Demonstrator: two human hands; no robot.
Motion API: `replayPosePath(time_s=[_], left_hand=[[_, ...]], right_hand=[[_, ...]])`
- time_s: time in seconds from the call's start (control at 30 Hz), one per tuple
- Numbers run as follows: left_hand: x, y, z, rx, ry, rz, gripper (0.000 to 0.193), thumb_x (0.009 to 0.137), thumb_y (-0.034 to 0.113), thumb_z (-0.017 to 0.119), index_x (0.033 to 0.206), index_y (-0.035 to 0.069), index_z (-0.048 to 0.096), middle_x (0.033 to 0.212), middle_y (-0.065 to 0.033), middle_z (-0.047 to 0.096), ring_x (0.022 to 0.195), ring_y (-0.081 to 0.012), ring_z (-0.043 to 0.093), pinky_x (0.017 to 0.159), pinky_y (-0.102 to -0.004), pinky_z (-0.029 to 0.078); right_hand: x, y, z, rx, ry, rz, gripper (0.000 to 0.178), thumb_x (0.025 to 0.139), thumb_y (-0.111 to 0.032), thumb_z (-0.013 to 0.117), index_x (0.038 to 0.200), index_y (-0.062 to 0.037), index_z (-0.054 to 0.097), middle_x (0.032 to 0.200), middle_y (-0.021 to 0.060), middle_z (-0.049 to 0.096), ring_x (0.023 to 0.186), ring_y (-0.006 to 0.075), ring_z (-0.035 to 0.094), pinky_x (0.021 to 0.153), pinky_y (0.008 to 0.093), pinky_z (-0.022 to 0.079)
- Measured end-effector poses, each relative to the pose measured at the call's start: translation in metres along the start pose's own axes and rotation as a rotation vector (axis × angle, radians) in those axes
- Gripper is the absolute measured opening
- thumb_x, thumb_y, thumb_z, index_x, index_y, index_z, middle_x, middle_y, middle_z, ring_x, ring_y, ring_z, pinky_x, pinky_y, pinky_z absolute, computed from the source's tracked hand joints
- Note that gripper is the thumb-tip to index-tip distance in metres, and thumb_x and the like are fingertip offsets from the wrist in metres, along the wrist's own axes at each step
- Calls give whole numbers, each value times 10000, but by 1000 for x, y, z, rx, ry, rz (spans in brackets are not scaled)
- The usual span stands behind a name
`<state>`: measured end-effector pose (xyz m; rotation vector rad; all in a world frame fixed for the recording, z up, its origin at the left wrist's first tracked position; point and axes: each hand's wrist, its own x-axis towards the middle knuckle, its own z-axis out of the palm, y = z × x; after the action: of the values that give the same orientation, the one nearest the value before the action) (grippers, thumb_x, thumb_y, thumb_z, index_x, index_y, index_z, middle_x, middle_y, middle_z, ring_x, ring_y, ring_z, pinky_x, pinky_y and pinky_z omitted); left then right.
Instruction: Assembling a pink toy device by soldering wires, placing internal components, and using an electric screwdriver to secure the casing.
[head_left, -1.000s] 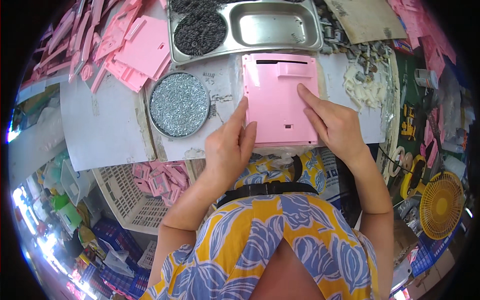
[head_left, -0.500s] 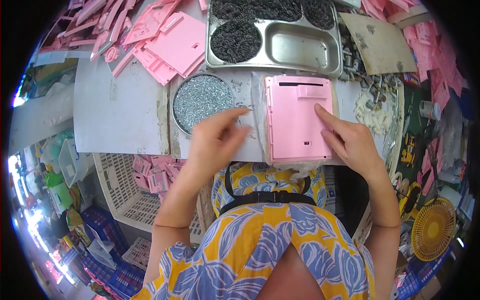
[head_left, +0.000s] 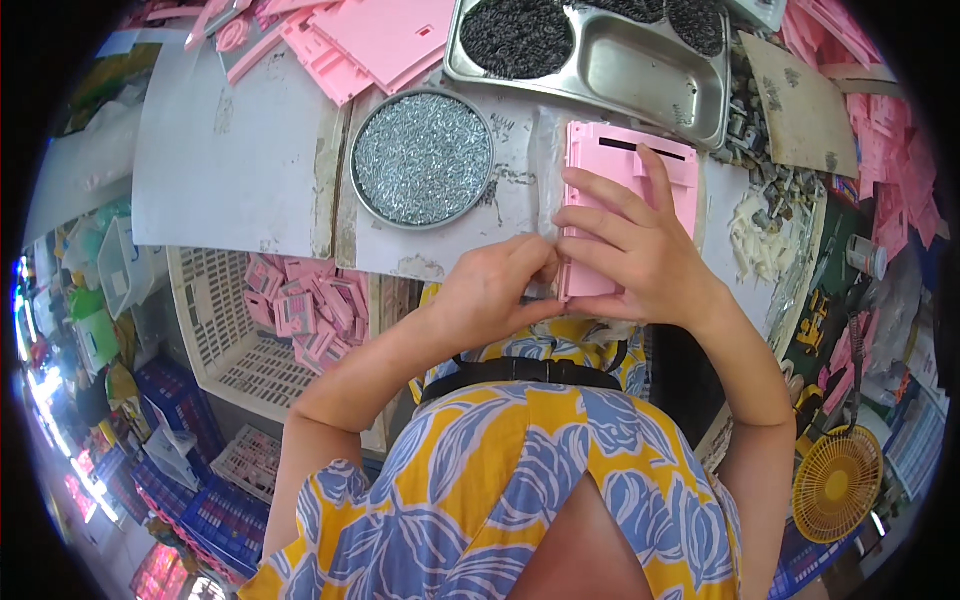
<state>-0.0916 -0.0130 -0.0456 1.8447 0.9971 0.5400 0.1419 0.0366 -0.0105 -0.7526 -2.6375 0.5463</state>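
A flat pink plastic casing (head_left: 680,165) with a dark slot near its top lies in front of me on the table, on a clear plastic wrap. My right hand (head_left: 645,255) lies across it, fingertips along its left edge and thumb by the bottom edge, gripping it. At the lower left corner of the casing, my left hand (head_left: 495,288) is closed, thumb and fingers drawn together; whatever they pinch is hidden. Up and left of my hands stands a round dish of small silvery screws (head_left: 423,160).
A metal compartment tray (head_left: 715,125) holding small black parts stands at the back. Pink panels (head_left: 385,40) are piled at the upper left. White pieces (head_left: 760,240) and metal bits lie to the right. Below the table's left side, a cream crate (head_left: 215,320) contains pink parts.
My left hand has moved from beside the screw dish to the casing's lower left corner. My right hand has shifted left across the casing. The view has turned slightly.
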Motion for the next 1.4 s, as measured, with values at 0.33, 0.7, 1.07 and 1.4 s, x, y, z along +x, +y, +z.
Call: replayPosePath(time_s=[0.33, 0.7, 1.07, 1.4], left_hand=[[4, 6, -46, -150, -72, -6, 301, 760, 111, 842, 926, 50, 599, 822, -73, 582, 643, -203, 579, 565, -310, 478], [26, -34, -97, 619, 441, -11, 107, 873, 167, 707, 850, 69, 670, 933, -73, 625, 959, -291, 583, 844, -460, 414], [41, -2, -78, 601, 440, 185, 129, 848, 117, 732, 790, 79, 624, 747, -44, 612, 756, -251, 599, 786, -372, 406], [56, 35, -17, 28, 359, 303, 122, 814, 86, 777, 915, 133, 730, 848, 13, 717, 752, -171, 648, 807, -356, 387]], right_hand=[[7, -3, 4, -5, -86, 44, 587, 637, -276, 849, 1160, -80, 667, 1299, 92, 601, 1347, 329, 475, 1161, 566, 318], [-1, 118, -158, 146, 1202, 126, 328, 965, -145, 541, 1266, -71, 651, 1127, 93, 673, 991, 257, 681, 882, 426, 553], [126, 39, -115, 774, 840, 184, 330, 919, -137, 596, 1224, -11, 580, 947, 103, 664, 908, 205, 640, 864, 329, 542], [46, -24, -86, 1233, 623, 19, 241, 990, -264, 565, 1174, -121, 506, 651, -35, 493, 576, 103, 495, 656, 311, 475]])
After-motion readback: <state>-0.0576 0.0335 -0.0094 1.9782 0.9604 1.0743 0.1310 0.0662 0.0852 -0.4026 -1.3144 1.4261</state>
